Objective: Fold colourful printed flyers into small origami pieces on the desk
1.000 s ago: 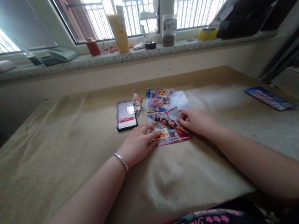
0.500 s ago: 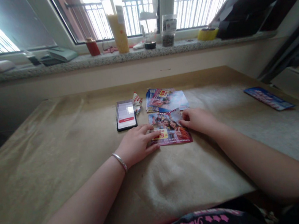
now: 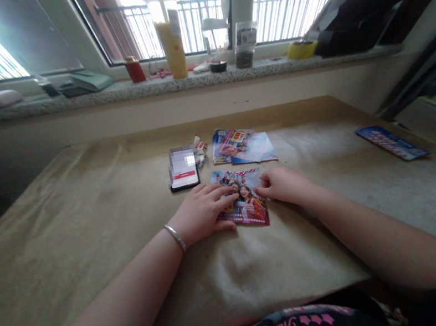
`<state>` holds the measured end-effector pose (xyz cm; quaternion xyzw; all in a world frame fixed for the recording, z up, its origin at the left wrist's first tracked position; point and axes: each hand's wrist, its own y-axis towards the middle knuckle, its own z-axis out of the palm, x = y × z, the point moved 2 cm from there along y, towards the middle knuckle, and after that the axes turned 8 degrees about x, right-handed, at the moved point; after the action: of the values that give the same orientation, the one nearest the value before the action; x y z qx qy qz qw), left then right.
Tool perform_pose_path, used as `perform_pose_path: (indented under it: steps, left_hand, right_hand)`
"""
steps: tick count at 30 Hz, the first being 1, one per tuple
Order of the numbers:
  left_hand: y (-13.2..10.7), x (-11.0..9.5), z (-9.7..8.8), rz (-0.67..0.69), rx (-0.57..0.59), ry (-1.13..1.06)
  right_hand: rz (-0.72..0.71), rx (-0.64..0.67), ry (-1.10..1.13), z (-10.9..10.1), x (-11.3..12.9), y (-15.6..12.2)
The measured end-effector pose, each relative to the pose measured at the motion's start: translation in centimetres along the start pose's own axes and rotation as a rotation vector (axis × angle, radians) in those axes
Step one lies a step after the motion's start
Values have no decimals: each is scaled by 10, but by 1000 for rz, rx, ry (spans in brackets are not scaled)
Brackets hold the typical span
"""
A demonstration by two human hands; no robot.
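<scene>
A colourful glossy paper leaflet [image 3: 246, 205] is pinned flat at the middle of the desk [image 3: 83, 209] under the open left hand [image 3: 203, 210] and open right hand [image 3: 285, 185], with nothing gripped. Folding appears to be the step in hand, and a clean crease would call for aligned edges.

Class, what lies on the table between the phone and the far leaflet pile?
A small crumpled scrap of printed paper, beside the phone and leaflet pile, in the head view.
</scene>
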<state>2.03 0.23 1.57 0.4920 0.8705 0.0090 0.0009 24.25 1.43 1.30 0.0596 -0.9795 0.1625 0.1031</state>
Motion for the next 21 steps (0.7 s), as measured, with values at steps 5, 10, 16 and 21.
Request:
perform_pose_path:
  steps: [5,10,16,21]
  left_hand:
    - [-1,4,2,58,31,12]
    - [-2,4,2,85,-2,-21]
    - [-2,2,-1,83,-36,-16]
    - [-3,4,-3,74,-58,12]
  right_hand:
    - [-12,-147,10,1,-4,-1]
    - [-348,-417,-39,-1,1,-5]
    - [-770,-362,-68,10,12,-3]
    - [-820,-283,-78,12,9,0]
